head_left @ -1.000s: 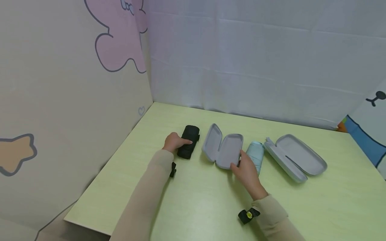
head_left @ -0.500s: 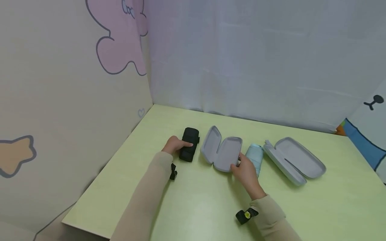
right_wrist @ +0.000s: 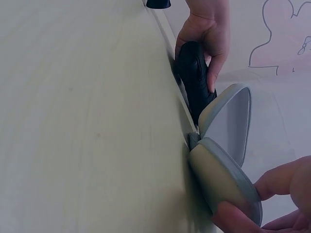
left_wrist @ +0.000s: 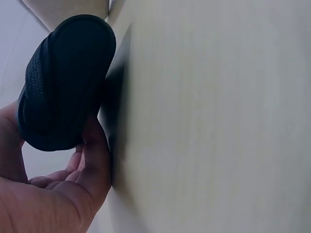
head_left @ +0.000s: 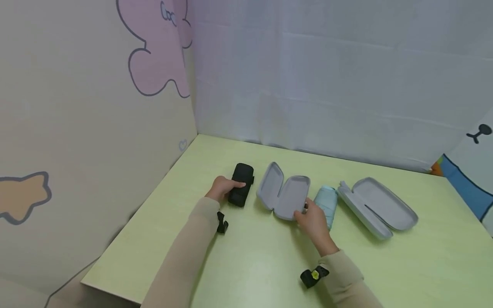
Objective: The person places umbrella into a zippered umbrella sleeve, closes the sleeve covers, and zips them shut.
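My left hand (head_left: 222,187) grips a black folded compact umbrella (head_left: 242,175), thumb across its top. In the left wrist view the umbrella's oval end (left_wrist: 80,73) faces me, raised off the table on that side, with fingers beneath. My right hand (head_left: 313,220) pinches the near right edge of a small grey hard case (head_left: 293,197), thumb on the near side. This case lies open like a book, its two shells joined at the hinge, and nothing shows inside. Just right of that hand is a light blue folded umbrella (head_left: 326,201), partly hidden by it.
A longer grey case (head_left: 385,203) lies open at the right, a dark cord or strap across its inside. The pale table (head_left: 246,265) meets a wall (head_left: 96,128) on the left and a white sheet (head_left: 327,77) at the back.
The head view has shifted slightly. Both hands keep their hold on the black umbrella and the small case, with hardly any movement.
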`<action>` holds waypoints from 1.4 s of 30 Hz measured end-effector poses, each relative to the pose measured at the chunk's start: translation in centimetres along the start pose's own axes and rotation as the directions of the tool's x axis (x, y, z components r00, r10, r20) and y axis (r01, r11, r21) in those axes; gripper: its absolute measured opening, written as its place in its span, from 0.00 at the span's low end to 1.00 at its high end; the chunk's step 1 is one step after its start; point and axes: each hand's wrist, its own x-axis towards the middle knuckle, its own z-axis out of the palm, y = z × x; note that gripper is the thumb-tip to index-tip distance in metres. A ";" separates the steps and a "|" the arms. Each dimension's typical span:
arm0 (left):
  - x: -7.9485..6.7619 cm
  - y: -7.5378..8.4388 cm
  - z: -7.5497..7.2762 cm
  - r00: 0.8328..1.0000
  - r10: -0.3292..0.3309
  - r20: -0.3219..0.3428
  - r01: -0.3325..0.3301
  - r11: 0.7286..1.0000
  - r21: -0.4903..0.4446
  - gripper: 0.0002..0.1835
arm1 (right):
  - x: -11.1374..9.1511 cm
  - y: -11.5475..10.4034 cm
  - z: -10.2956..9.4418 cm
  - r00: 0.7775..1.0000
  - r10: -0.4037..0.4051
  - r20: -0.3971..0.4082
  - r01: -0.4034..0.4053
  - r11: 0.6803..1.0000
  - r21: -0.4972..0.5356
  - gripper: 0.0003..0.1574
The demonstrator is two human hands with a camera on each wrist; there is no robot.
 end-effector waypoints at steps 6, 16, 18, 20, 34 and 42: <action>-0.4 -0.3 -0.3 1.000 0.013 0.005 -0.012 0.989 -0.150 0.42 | 0.2 0.0 -0.1 1.000 -0.005 -0.015 0.004 1.000 -0.005 0.25; -0.7 0.3 -0.9 0.998 0.034 0.061 -0.013 0.951 -0.309 0.40 | 0.1 0.3 -0.3 1.000 0.011 -0.025 -0.010 1.000 0.021 0.32; -0.8 0.3 -1.0 0.997 0.041 0.065 -0.017 0.945 -0.326 0.39 | 0.0 0.3 -0.3 1.000 0.013 -0.026 -0.013 1.000 0.021 0.33; -1.0 0.3 -1.1 0.996 0.049 0.068 -0.023 0.940 -0.340 0.38 | 0.0 0.3 -0.3 1.000 0.012 -0.026 -0.012 1.000 0.016 0.32; -1.5 1.4 -0.9 0.995 0.085 0.059 -0.056 0.921 -0.386 0.30 | 0.2 0.3 -0.4 1.000 -0.001 -0.028 0.001 1.000 0.019 0.30; -2.1 2.1 -0.5 0.993 0.102 0.059 -0.069 0.912 -0.405 0.30 | 0.2 0.4 -0.5 1.000 0.002 -0.025 -0.001 1.000 0.031 0.30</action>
